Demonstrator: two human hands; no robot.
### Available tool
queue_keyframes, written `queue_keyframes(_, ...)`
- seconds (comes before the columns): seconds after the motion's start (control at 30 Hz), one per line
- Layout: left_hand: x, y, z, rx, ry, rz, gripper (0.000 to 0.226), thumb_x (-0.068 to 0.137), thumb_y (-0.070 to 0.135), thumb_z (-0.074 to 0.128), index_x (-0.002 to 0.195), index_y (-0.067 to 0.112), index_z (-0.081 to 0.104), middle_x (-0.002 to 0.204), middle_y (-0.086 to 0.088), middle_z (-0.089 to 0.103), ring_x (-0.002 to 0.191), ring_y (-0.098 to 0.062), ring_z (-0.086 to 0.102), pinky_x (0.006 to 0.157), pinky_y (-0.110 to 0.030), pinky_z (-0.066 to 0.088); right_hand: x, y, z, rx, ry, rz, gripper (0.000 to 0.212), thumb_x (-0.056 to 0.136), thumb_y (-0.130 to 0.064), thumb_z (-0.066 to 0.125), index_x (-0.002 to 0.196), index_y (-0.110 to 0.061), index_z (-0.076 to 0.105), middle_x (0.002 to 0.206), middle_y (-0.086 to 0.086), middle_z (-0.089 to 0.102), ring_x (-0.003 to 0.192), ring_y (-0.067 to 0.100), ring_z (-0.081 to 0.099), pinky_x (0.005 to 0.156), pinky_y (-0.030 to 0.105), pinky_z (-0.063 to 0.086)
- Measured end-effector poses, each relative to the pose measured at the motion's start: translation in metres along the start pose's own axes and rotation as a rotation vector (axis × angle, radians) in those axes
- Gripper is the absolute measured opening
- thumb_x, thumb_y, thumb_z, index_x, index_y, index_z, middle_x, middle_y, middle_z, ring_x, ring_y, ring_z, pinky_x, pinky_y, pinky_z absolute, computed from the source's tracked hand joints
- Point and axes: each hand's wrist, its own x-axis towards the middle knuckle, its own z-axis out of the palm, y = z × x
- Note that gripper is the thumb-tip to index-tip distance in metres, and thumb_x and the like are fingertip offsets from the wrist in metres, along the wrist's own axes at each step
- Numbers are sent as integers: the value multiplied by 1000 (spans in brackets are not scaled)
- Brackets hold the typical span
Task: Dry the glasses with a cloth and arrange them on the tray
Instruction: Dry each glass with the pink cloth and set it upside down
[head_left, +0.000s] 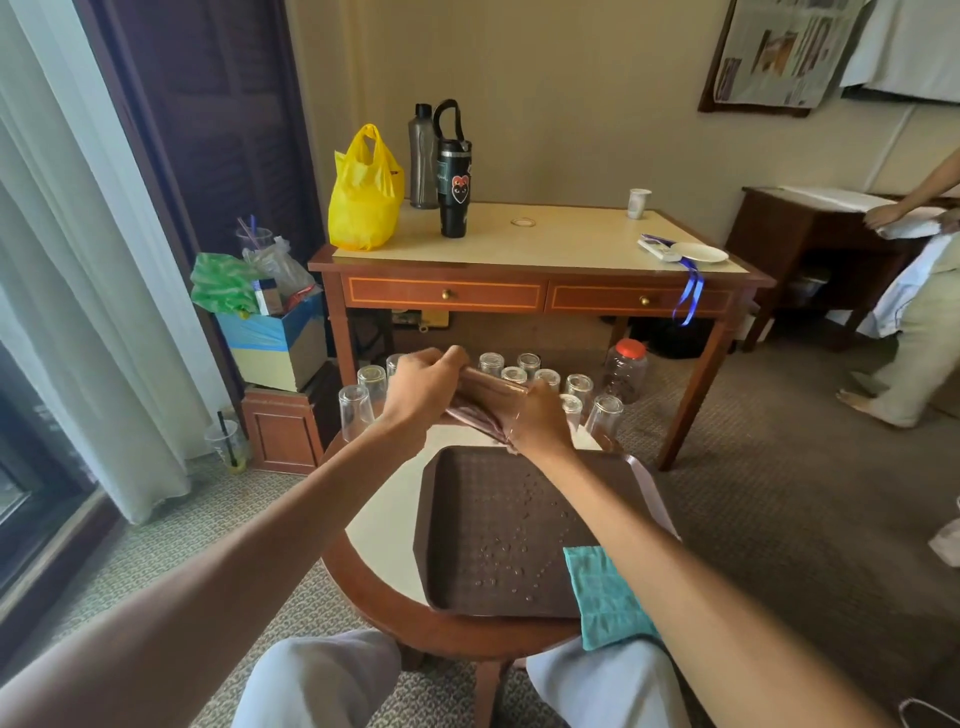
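A small round table (379, 530) with a cream top and a brown wooden rim stands on a patterned carpet, close in front of the person's knees. On it lies a dark brown plastic tray (467, 519), rectangular with rounded corners. Its floor has a fine grid texture and carries scattered water drops. A folded teal cloth (608, 597) with a woven check surface covers the tray's near right corner.

Just beyond the tray's far edge, both hands hold one clear glass (493, 387) lying on its side above the table. The left hand (423, 392) curls its fingers around one end. The right hand (537, 423) grips the other end together with a pink striped cloth (475, 418), which is wrapped at the glass and hangs below it.

Behind the hands, a group of clear tumblers (605, 415) stands upside down along the far side of the table. Next comes a clear plastic jar (626, 371) with a red lid; I cannot tell what it stands on.

Farther away, a wooden desk (519, 239) with two drawers carries a full yellow plastic bag (363, 192), a grey bottle (423, 156), a black tumbler (453, 187), a paper cup (638, 202) and a white plate (700, 253).
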Motion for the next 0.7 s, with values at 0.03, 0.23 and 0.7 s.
queue_keyframes(0.03,1,-1,-2,42,36,60,23,97,28,58,92,9,71,81,-7,71,79,-22,69,69,-33,61,-2,-5,1,200,-138,104,24,93,-27,65,100,-3,67,82,14,72,59,24,63,39,24,41)
queue_keyframes(0.23,-2,-6,-7,-37,55,212,21,97,21,59,84,7,68,67,3,65,72,-16,63,71,-32,53,-17,-29,-14,476,-424,291,42,104,-37,49,102,0,68,65,8,69,42,12,57,36,19,40)
queue_keyframes(0.7,2,4,-14,-105,-83,-118,24,104,24,50,99,8,67,91,-12,69,85,-23,71,67,-30,59,-19,-35,-25,-259,113,-141,14,88,1,55,92,0,69,81,8,67,69,27,58,57,34,47)
